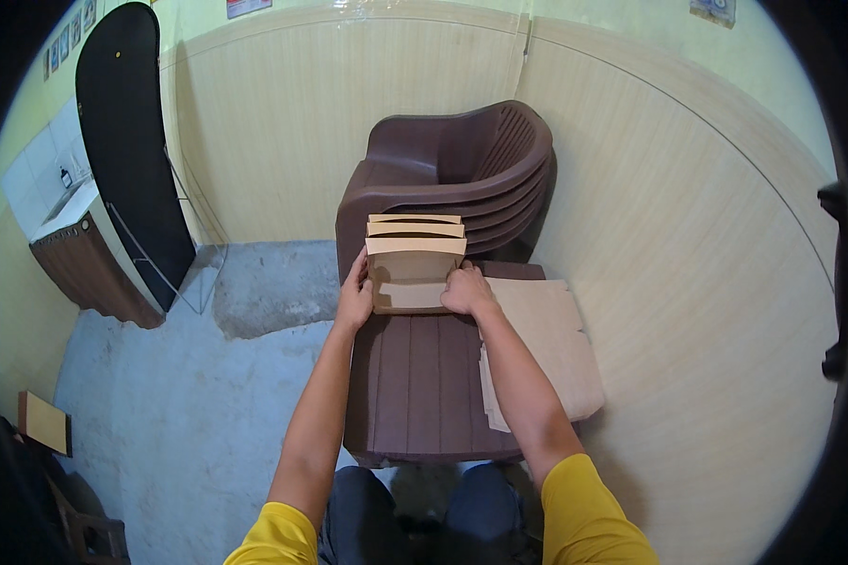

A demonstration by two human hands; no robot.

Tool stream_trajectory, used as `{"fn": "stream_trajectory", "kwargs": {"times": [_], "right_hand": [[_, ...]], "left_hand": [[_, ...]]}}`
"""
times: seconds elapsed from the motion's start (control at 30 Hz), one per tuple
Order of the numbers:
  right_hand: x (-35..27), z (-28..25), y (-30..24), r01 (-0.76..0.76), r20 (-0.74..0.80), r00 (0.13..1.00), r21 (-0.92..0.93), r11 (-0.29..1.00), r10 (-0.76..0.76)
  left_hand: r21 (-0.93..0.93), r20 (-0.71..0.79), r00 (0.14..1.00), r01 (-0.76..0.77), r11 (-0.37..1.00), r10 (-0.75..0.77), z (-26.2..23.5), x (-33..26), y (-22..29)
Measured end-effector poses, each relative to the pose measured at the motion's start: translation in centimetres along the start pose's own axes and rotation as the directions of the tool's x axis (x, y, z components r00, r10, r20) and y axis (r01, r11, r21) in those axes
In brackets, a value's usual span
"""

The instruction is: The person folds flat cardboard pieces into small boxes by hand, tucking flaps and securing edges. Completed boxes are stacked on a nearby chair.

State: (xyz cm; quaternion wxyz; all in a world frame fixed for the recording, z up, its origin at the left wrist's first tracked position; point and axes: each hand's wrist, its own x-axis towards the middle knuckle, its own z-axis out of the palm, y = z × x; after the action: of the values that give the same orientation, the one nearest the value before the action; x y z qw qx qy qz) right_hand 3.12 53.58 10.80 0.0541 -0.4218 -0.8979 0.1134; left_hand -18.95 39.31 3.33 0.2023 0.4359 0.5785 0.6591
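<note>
A tan paper box [415, 270] with an open front part and several stepped flaps behind it stands at the far end of a brown ribbed seat or stool top [415, 386]. My left hand [355, 294] holds its left side, with the fingers along the outer wall. My right hand [466, 289] is closed at its right front corner, its fingers curled over the edge and their tips partly hidden. Flat brown paper pieces [551, 353] lie in a pile on the right, partly under my right forearm.
Stacked brown plastic armchairs [481, 155] stand just beyond the box. A wood-patterned wall [688, 273] rises close on the right. To the left, a tall black board [127, 141] leans beside a curtained washbasin [94, 264]. A small tan and black box [45, 424] sits at lower left.
</note>
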Motion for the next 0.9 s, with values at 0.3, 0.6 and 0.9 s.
{"fn": "stream_trajectory", "kwargs": {"times": [0.3,0.6,0.9], "right_hand": [[-3.6,0.7,-0.6,-0.062,-0.075,0.995,0.115,0.991,0.071],[-15.7,-0.3,5.9,0.093,-0.473,0.88,0.255,0.962,0.041],[-29.2,0.1,8.0,-0.465,-0.148,0.882,-0.103,0.88,0.448]], "left_hand": [[0.237,-0.023,0.995,0.099,0.967,-0.096,1.3,-3.1,0.6],[0.669,-0.11,0.988,0.153,0.727,-0.107,3.5,-12.9,6.4],[0.771,0.228,0.973,-0.152,0.618,-0.045,12.1,-22.6,10.9]]}}
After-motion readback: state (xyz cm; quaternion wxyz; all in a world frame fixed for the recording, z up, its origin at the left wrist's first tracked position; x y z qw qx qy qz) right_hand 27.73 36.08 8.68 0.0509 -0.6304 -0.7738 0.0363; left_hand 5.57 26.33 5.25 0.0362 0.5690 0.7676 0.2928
